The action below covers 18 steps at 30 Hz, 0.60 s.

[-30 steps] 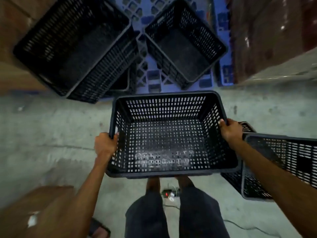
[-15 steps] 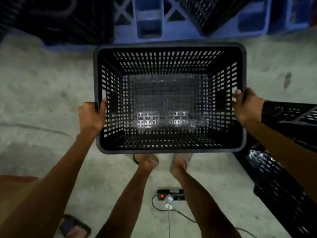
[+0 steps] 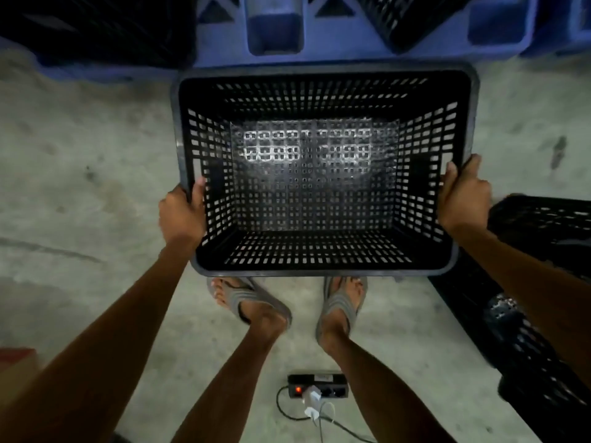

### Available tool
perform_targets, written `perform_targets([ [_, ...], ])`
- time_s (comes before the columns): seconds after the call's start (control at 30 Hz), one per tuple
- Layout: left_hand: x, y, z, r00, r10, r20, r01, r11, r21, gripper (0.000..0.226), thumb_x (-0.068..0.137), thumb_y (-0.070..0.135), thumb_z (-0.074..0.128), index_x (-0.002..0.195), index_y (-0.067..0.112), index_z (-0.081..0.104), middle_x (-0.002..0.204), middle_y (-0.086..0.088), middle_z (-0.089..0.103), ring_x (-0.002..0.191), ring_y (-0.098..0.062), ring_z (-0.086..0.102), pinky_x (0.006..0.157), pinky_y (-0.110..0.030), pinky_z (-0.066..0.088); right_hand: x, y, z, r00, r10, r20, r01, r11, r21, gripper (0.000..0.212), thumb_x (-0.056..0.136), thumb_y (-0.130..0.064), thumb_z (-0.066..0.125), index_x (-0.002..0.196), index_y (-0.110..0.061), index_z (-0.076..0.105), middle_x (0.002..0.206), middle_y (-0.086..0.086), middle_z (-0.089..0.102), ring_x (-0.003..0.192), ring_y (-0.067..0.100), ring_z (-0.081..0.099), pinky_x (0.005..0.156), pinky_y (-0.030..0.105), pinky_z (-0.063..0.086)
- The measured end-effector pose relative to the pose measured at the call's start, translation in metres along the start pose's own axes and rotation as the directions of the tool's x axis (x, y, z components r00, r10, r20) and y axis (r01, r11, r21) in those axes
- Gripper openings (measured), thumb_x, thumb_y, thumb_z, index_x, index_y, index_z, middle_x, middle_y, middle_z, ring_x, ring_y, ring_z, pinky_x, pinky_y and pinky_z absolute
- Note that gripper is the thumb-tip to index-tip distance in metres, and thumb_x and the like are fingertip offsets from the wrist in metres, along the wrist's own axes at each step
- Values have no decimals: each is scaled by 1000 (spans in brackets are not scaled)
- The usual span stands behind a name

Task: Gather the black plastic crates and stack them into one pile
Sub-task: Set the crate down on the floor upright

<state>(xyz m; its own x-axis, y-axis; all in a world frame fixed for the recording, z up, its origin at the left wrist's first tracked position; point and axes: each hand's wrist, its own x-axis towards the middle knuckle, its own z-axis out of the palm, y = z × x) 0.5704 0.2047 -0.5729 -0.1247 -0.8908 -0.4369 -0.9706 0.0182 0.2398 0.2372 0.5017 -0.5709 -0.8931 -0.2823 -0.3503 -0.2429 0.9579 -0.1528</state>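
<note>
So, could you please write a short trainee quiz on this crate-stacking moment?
1. True or false: both hands grip the rim of the empty black perforated plastic crate.
2. Which lies nearest the sandalled feet? A) blue plastic pallet B) black power strip with a red light C) brown box corner
3. On which of the person's sides does the other black plastic crate sit?

Key: 1 true: left hand, right hand. 2 B. 3 right.
</note>
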Motion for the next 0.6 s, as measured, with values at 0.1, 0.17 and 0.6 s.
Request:
perform_targets([
  [0.1, -5, 15, -28, 955, -130, 266, 106, 989, 101, 51, 96, 42, 51, 125, 1, 50, 123, -28, 62, 113, -45, 59, 91, -47, 49, -9, -19, -31, 970, 127, 207, -126, 992, -18, 45, 102, -34, 36, 133, -2, 34, 119, 35, 57, 108, 51, 56, 84, 51, 46],
  [0.17, -17, 31, -57, 905, -210, 371, 188, 977, 95, 63, 92, 35, 59, 143, 6, 35, 139, -25, 53, 126, -42, 52, 103, -45, 45, -25, -39, -62, 939, 186, 289, -186, 982, -27, 58, 99, -30, 42, 147, -1, 24, 145, 29, 41, 132, 46, 40, 107, 53, 38],
  [0.6, -208, 158, -328, 887, 37, 461, -15, 999, -50, 45, 92, 30, 59, 135, 16, 54, 127, -19, 64, 117, -34, 61, 100, -34, 48, -191, -168, -354, 893, -178, 413, 130, 981, 141, 65, 99, -32, 46, 155, -11, 21, 164, 14, 12, 152, 29, 7, 121, 42, 22],
])
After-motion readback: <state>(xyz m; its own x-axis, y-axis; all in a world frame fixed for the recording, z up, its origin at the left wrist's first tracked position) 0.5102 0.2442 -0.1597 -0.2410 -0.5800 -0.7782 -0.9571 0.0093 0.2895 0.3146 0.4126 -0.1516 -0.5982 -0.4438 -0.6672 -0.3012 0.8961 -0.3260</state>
